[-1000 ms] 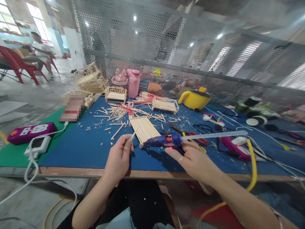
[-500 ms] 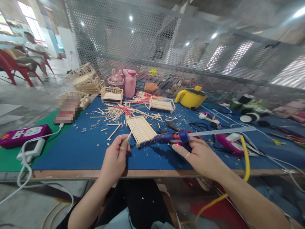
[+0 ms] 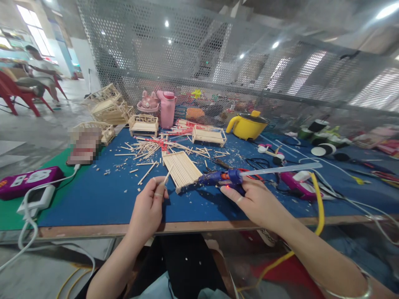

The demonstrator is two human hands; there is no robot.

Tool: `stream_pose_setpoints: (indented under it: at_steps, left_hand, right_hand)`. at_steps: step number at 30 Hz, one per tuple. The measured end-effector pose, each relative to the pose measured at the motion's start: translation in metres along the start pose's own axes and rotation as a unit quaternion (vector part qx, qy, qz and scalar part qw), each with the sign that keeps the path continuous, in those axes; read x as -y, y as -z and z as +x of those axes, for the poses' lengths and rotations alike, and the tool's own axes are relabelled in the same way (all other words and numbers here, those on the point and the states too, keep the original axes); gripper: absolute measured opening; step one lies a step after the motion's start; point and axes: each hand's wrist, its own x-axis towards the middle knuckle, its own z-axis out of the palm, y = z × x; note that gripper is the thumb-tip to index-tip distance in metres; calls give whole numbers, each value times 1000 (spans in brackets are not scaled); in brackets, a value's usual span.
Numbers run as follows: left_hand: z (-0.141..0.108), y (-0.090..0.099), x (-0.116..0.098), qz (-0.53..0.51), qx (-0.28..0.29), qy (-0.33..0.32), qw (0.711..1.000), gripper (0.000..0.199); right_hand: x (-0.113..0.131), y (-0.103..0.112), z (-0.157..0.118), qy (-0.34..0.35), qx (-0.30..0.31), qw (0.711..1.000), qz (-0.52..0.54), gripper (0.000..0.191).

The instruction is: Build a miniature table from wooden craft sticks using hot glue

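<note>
Pinched between the thumb and fingers of my left hand (image 3: pixel 150 202) is a short wooden stick (image 3: pixel 168 174), its tip pointing up and to the right. My right hand (image 3: pixel 254 202) is wrapped round a blue hot glue gun (image 3: pixel 222 177) with a long clear glue stick (image 3: pixel 282 169) poking out of its back. A small red light glows on the gun. The gun's nozzle is at the near right corner of a flat panel of side-by-side wooden sticks (image 3: pixel 181 168); whether it touches cannot be made out. The panel lies tilted on the blue tabletop (image 3: pixel 102 203).
Loose sticks (image 3: pixel 146 147) and scraps lie beyond the panel. Small wooden bed-like models (image 3: pixel 144 126) stand further back, near a pink jug (image 3: pixel 167 110) and a yellow pot (image 3: pixel 248 126). A phone (image 3: pixel 84 145) and purple power strips (image 3: pixel 29 182) with cables flank the work. A person sits far left.
The whole view has shifted slightly, so things sit a little further left. Both hands keep their grip, and the glue gun stays at the panel's near corner.
</note>
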Motion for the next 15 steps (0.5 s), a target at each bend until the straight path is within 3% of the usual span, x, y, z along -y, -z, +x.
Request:
stream_pose_setpoints:
  at_steps: [15]
  left_hand:
    - [-1, 0, -1, 1, 0, 4, 1000, 25]
  right_hand:
    - [-12, 0, -4, 1, -49, 999, 0, 43]
